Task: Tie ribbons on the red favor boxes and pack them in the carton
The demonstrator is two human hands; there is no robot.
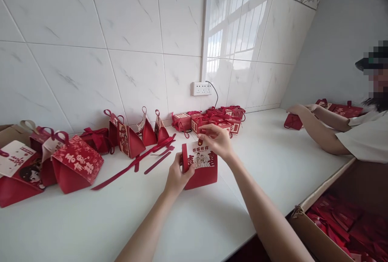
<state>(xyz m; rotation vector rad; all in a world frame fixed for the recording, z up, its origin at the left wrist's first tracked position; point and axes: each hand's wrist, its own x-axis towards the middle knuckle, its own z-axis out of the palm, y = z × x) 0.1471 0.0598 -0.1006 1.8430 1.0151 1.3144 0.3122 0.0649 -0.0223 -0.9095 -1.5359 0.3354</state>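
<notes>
A red and white paper gift box with a printed couple on its front stands upright on the white tabletop. My left hand grips its left side, thumb on the front panel and fingers behind. At the top edge, my right hand pinches a small red tab or ribbon end above the printed characters; its exact shape is partly hidden by my fingers. Loose dark red ribbons lie on the table to the left of the box.
Finished-looking red boxes stand at the left. Bow-tied boxes are heaped by the wall, below a socket strip. A co-worker's hands hold another red box at the right. A carton of red items sits front right.
</notes>
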